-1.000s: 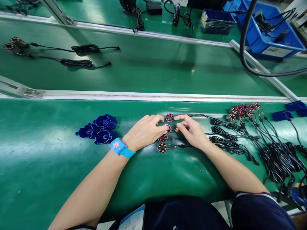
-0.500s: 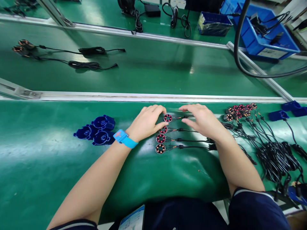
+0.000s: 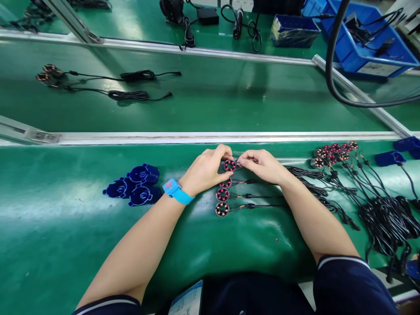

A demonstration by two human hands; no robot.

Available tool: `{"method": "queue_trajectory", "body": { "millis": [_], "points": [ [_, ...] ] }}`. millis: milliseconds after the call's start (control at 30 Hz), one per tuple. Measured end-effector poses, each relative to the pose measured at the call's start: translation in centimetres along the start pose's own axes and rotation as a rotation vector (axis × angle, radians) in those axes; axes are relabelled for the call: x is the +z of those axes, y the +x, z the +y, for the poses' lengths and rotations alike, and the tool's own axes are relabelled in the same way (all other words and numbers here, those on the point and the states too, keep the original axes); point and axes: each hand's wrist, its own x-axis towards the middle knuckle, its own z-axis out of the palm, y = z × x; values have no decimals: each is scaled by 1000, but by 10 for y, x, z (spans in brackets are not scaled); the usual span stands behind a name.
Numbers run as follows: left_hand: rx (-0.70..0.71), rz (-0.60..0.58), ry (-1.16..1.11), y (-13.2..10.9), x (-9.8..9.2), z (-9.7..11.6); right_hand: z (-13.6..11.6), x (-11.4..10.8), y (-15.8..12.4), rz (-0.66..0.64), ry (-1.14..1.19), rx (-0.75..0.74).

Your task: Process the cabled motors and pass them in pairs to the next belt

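Several small round coil rings with red and copper windings lie in a column on the green mat, each trailing a black cable to the right. My left hand [image 3: 205,170], with a blue wrist strap [image 3: 175,191], pinches the top coil ring [image 3: 230,165] from the left. From the right, my right hand [image 3: 262,165] grips the same ring where its wire leaves. Below them lie the second coil ring [image 3: 225,183], the third coil ring [image 3: 222,194] and the bottom coil ring [image 3: 222,209].
A pile of blue plastic housings [image 3: 136,186] lies to the left. More coil rings [image 3: 334,151] and a tangle of black cables [image 3: 380,214] fill the right side. Two cabled coils [image 3: 49,74] ride the conveyor belt beyond the metal rail [image 3: 197,138]. Blue bins [image 3: 361,39] stand far right.
My right hand drew back left from over the cables and closed on the top ring. My left hand shifted up slightly onto the same ring. The cabled coils on the belt moved right.
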Motion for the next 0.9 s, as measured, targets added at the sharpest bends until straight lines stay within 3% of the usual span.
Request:
{"method": "queue_trajectory", "body": {
  "millis": [100, 200, 400, 467, 567, 700, 900],
  "points": [
    [18, 19, 21, 0, 0, 6, 3, 4, 1, 20, 229, 27],
    [2, -3, 35, 0, -3, 7, 5, 9, 2, 16, 291, 26],
    [3, -211, 60, -1, -12, -10, 3, 6, -2, -23, 9, -79],
    [6, -226, 35, -2, -14, -13, 1, 2, -4, -16, -121, -88],
    [44, -170, 36, -2, -13, -11, -2, -1, -6, -32, -194, -59],
    [82, -57, 197, -2, -6, -3, -4, -2, -6, -44, -161, -57],
    [86, -13, 326, -3, 5, 6, -6, -3, -7, -42, -138, -48]
  ]
}}
